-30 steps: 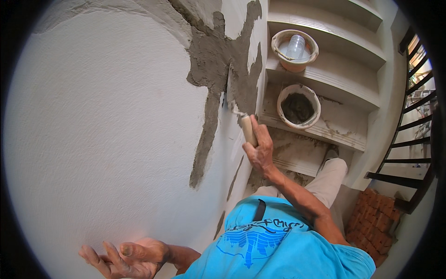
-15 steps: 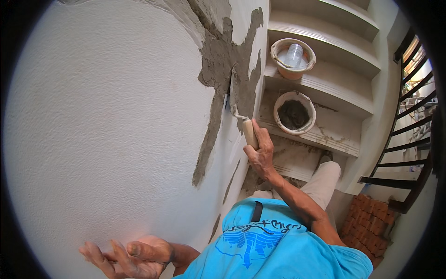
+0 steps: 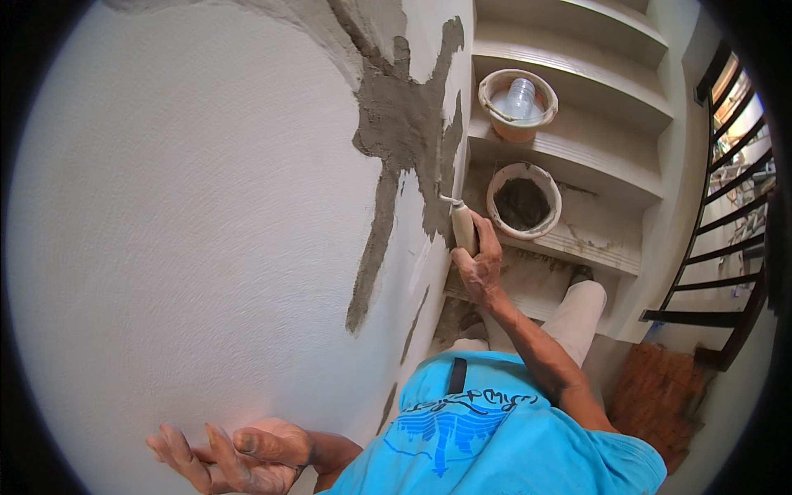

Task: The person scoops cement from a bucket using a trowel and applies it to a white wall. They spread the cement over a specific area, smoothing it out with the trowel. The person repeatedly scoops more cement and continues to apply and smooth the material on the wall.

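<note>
My right hand [image 3: 481, 260] is closed around the pale handle of a trowel [image 3: 463, 227]. The trowel's thin blade lies edge-on against the grey wet mortar [image 3: 400, 115] spread over the white wall [image 3: 198, 206]. Mortar runs up the wall in branching patches, with a long strip reaching down toward me. At the lower left my left hand [image 3: 239, 455] is held palm up near the wall, fingers apart and curled a little, with nothing in it. A white bucket [image 3: 551, 221] of grey mortar stands on the stair just right of my right hand.
On the step above, another bucket [image 3: 520, 132] holds a clear plastic container [image 3: 520, 99]. Pale stairs [image 3: 586, 107] climb away from me. A dark railing [image 3: 709, 318] runs along the right, with reddish-brown bricks [image 3: 660, 396] stacked below it.
My right hand and the trowel have moved right and slightly nearer to me along the mortar. My left hand has barely shifted.
</note>
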The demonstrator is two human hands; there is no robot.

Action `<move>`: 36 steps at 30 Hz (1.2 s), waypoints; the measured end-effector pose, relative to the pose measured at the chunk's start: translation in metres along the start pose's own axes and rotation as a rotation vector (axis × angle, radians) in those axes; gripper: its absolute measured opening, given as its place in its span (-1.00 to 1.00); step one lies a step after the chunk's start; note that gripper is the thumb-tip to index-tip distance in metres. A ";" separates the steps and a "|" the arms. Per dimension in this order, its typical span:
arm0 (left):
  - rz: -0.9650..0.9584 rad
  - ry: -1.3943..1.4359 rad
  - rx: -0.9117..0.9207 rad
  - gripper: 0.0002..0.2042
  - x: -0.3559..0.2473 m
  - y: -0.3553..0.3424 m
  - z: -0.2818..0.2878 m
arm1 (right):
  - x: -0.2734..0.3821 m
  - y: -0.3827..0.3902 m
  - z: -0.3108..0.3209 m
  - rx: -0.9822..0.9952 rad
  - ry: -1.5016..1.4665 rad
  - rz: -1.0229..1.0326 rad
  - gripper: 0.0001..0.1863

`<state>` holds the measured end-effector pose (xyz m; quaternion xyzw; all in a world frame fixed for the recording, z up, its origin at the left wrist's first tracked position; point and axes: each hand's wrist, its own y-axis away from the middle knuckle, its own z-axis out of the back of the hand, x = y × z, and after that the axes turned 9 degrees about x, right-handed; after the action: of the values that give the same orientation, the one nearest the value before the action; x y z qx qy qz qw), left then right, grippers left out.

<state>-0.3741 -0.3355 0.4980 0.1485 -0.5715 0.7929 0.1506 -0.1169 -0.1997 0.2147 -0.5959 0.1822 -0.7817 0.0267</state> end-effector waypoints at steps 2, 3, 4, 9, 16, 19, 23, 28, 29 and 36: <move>-0.025 0.010 -0.002 -0.84 -0.007 -0.004 -0.005 | -0.005 -0.005 0.000 -0.017 0.101 0.083 -0.13; -0.044 0.012 0.002 -0.84 -0.005 -0.006 -0.006 | -0.004 -0.008 -0.002 -0.024 0.145 0.119 -0.13; -0.048 -0.002 0.004 -0.84 -0.006 -0.008 -0.007 | -0.002 -0.010 -0.004 -0.035 0.174 0.147 -0.12; -0.102 -0.027 0.043 -0.84 0.002 -0.008 -0.004 | 0.014 -0.023 -0.007 -0.102 0.187 0.269 -0.05; -0.139 -0.048 0.063 -0.84 0.003 -0.011 -0.003 | 0.027 -0.034 -0.013 -0.114 0.163 0.282 -0.02; -0.143 -0.049 0.069 -0.84 0.004 -0.011 -0.003 | 0.034 -0.035 -0.012 -0.094 0.148 0.287 -0.02; -0.141 -0.050 0.079 -0.84 0.005 -0.012 -0.003 | 0.024 -0.036 -0.017 -0.103 0.217 0.268 -0.01; -0.137 -0.063 0.083 -0.84 0.005 -0.013 -0.002 | 0.005 -0.025 -0.015 -0.071 0.231 0.172 -0.01; -0.137 -0.065 0.083 -0.84 0.005 -0.014 -0.002 | 0.007 -0.024 -0.016 -0.081 0.208 0.196 -0.01; -0.106 -0.050 0.062 -0.85 0.002 -0.014 -0.005 | 0.050 -0.035 -0.013 -0.083 0.126 0.295 -0.04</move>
<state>-0.3707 -0.3267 0.5094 0.2028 -0.5415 0.7973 0.1732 -0.1371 -0.1765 0.2693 -0.5132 0.3013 -0.7967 0.1052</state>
